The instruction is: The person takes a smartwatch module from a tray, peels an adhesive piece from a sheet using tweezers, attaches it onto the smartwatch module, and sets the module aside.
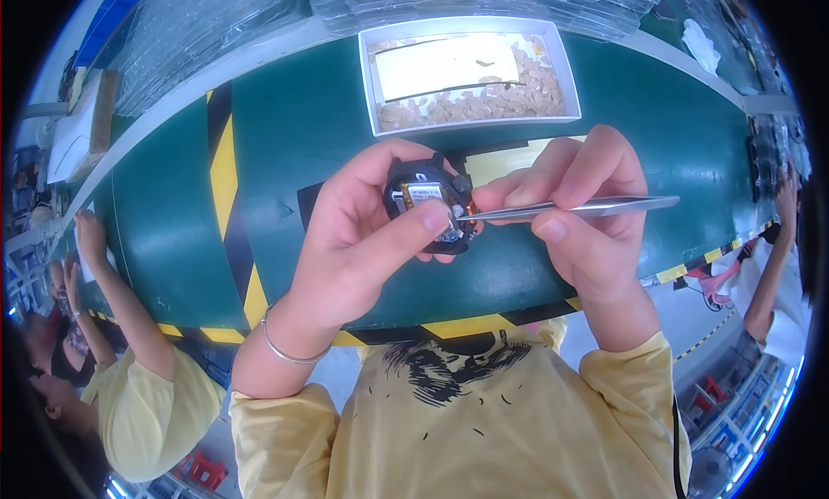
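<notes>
My left hand (363, 231) is closed around a round black watch case (399, 173), its thumb pressed on the exposed inside. A silvery battery with printed text (422, 193) and some orange parts show in the case. My right hand (587, 205) grips a pair of metal tweezers (617, 206) between thumb and fingers. The tweezers point left, and their tips reach the right side of the watch's inside, close to my left thumb. What the tips pinch, if anything, is too small to make out.
A white box (471, 123) with many small brownish pieces and a pale yellow sheet (445, 66) stands beyond my hands. Yellow-black tape (226, 184) crosses the green table (294, 110). Clear plastic trays (484, 3) lie at the back. Other people (142, 395) sit at both sides.
</notes>
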The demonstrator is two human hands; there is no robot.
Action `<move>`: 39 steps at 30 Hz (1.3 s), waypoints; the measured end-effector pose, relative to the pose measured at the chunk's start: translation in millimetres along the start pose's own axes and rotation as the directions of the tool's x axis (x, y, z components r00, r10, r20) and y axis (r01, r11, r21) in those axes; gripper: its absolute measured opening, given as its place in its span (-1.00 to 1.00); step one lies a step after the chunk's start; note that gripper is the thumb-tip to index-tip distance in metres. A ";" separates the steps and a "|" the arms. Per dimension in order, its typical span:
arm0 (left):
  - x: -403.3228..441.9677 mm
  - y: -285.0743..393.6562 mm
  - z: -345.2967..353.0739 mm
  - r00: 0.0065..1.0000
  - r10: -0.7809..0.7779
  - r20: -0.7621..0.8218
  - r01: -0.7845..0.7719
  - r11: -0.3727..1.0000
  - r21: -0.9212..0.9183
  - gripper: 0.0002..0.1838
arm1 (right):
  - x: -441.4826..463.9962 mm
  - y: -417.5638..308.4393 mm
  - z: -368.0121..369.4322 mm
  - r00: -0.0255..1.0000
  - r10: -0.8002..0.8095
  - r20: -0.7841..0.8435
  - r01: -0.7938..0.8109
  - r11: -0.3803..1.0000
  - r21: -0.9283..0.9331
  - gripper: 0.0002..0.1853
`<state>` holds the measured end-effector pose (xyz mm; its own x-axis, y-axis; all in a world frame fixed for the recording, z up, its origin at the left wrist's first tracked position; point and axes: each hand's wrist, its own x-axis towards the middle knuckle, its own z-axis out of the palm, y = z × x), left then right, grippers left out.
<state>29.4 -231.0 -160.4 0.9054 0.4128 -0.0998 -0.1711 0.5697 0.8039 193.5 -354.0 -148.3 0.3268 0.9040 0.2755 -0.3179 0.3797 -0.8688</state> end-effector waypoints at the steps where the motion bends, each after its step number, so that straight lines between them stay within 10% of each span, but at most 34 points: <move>1: -0.1 -0.2 0.2 1.000 -0.003 -0.012 0.003 1.000 0.005 -0.72 | -1.2 0.1 1.7 1.000 -0.011 -0.007 0.011 1.000 -0.014 -0.77; 14: 1.4 5.7 5.8 0.986 -0.066 -0.151 0.084 0.990 0.117 -0.74 | -3.4 -10.2 1.1 0.942 -0.201 0.269 0.320 0.778 -0.540 -0.70; 39: -3.0 0.2 5.2 0.997 0.008 -0.075 -0.014 0.996 -0.088 -0.74 | -1.1 11.2 7.8 0.679 -0.507 0.531 0.718 0.309 -0.623 -0.83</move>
<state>28.7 -235.8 -156.9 0.8725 0.4691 -0.1369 -0.2179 0.6243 0.7502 182.6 -349.2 -155.1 -0.0897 0.5254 0.8461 0.6914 0.6444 -0.3268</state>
